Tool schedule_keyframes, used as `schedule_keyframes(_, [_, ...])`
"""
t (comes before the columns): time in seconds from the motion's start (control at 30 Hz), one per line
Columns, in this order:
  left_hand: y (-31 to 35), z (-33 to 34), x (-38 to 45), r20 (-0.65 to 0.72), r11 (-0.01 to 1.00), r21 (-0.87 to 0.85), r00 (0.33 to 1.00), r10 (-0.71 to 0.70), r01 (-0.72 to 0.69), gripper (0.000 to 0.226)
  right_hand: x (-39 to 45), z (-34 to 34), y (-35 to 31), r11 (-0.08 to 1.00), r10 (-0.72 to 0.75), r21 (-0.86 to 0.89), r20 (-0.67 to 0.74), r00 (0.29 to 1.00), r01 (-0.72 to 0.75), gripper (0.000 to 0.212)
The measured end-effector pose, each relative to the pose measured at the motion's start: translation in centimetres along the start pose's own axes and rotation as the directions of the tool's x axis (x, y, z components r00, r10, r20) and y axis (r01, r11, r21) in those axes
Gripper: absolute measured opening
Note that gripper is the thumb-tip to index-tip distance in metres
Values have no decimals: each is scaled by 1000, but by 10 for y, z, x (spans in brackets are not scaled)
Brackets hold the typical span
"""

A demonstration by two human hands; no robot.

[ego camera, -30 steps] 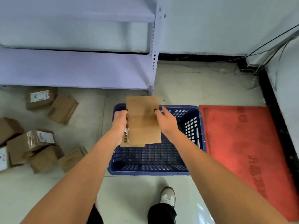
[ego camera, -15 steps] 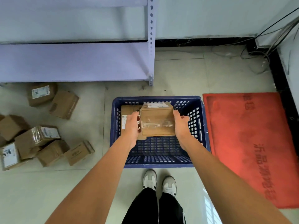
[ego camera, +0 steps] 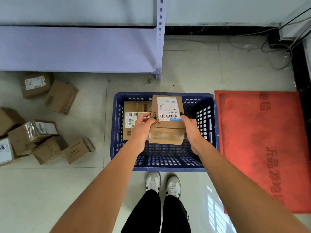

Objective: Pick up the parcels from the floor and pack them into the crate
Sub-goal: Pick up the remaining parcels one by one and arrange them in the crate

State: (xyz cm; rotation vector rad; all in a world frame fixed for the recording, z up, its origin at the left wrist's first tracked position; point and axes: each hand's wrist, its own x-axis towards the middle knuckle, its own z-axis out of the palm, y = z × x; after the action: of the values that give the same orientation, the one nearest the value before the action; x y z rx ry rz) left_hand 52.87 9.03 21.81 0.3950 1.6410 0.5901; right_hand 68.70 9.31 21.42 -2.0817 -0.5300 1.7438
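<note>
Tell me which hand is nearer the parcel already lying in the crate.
Left. The left hand grips the held box directly over the parcel in the crate; the right hand grips the box's far side.

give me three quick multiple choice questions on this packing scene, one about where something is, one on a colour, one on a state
1. Where does the parcel already packed lie in the crate?
A. left side
B. right side
C. outside it

2. What colour is the mat beside the crate?
A. green
B. red
C. grey

3. How is the labelled parcel held?
A. by one hand
B. by both hands
C. by neither hand

Answers:
1 A: the packed parcel lies against the left wall of the blue crate.
2 B: the mat to the right of the crate is red.
3 B: the left hand and right hand grip opposite sides of the labelled parcel over the crate.
</note>
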Motion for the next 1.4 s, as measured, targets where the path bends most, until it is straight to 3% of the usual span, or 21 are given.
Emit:
schedule_keyframes(0.07, [-4, 5, 3, -2, 997, 61, 999, 49, -49, 21, 5, -1, 3, 1000, -10, -6, -36, 999, 10, 38])
schedule_keyframes(0.23, [-17, 16, 21, -41, 967, 219, 989, 138, -126, 39, 24, -5, 16, 994, -62, -95, -5, 998, 62, 78])
schedule_keyframes(0.33, [-29, 28, 36, -61, 930, 334, 981, 187, -156, 53, 48, -5, 25, 984, -50, -170, 11, 999, 51, 87])
schedule_keyframes(0.43, [-41, 35, 57, -31, 863, 482, 982, 186, -149, 66, 76, -4, 37, 974, -30, -225, 27, 999, 35, 88])
schedule_keyframes(0.67, [-69, 63, 121, -1, 790, 606, 993, 117, -93, 57, 145, 6, 70, 995, 46, -85, -11, 999, -46, 73])
schedule_keyframes(0.87, [-108, 86, 163, -53, 797, 602, 992, 113, -58, 59, 193, 19, 89, 995, 57, -84, 1, 998, -57, 67])
schedule_keyframes(1.17, [-143, 88, 188, -93, 702, 706, 971, 220, -91, 63, 231, 50, 102, 984, 12, -177, 28, 1000, -7, 64])
schedule_keyframes(1.4, [-134, 88, 194, -183, 742, 664, 943, 276, -89, 58, 243, 54, 110, 967, -50, -248, 26, 998, 55, 60])
